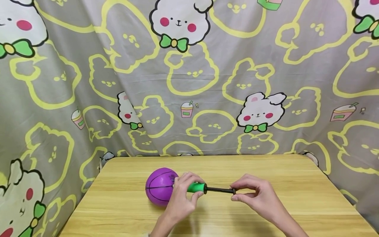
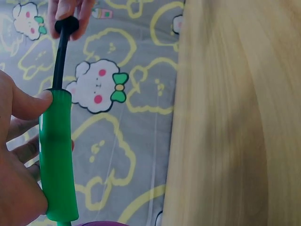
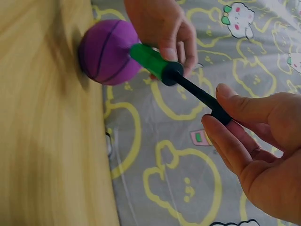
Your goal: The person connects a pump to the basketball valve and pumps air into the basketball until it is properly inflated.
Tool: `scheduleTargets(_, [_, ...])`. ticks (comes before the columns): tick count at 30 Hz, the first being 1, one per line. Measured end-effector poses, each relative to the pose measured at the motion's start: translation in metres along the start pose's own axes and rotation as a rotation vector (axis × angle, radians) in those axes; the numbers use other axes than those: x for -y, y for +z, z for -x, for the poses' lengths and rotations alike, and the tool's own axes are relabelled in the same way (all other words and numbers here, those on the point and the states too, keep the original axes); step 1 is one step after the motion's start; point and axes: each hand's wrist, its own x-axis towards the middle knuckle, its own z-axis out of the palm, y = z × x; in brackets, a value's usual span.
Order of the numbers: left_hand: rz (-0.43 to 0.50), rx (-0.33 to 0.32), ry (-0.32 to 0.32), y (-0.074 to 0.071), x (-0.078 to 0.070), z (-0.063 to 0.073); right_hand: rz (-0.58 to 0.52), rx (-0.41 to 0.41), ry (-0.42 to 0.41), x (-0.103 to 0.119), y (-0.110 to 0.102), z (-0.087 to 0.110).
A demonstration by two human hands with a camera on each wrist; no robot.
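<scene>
- Purple basketball (image 1: 160, 189): on the wood-grain table (image 1: 275, 210), lower centre-left of the head frame.
- Green hand pump (image 1: 196, 187): lower centre of frame, right of the ball, roughly level, its tip end toward the ball.
- Left hand (image 1: 182, 197): thumb and fingers wrapped round the green barrel.
- Right hand (image 1: 260, 196): thumb and fingertips pinch the black handle (image 1: 234, 191). The black rod (image 1: 218, 189) is drawn out, bare between the hands.
- Obstruction: in the head view the left hand covers the barrel's ball end and part of the ball's right edge. The right wrist view shows the barrel's far end against or just beside the ball; cannot tell whether the tip is inserted. The left wrist view has only a purple sliver at its bottom edge.
- Surroundings: grey curtain (image 1: 207, 103) behind the table and along both sides of frame, printed with yellow outlines, white rabbits with green bows, and pink cups.
</scene>
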Motion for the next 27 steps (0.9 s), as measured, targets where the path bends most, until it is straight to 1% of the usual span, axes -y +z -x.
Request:
scheduleTargets(6, [-0.005,0.021,-0.006,0.006,-0.005,0.003,-0.009,-0.023,0.013,-0.004,0.014,0.003])
scheduleTargets(12, [-0.012,0.050,-0.015,0.011,-0.010,0.006,0.011,-0.033,-0.013,-0.007,0.025,0.004])
scheduleTargets(15, [-0.005,0.060,-0.021,0.012,-0.011,0.007,0.001,-0.031,-0.023,-0.010,0.031,0.004])
scheduleTargets(20, [-0.001,0.077,-0.013,0.017,-0.012,0.009,-0.011,-0.038,-0.035,-0.013,0.040,0.005])
scheduleTargets(23, [0.012,0.096,-0.015,0.017,-0.013,0.009,-0.006,-0.028,-0.023,-0.014,0.041,0.005])
scheduleTargets(27, [0.045,0.114,-0.024,0.014,-0.012,0.006,-0.034,0.009,0.019,-0.011,0.038,0.004])
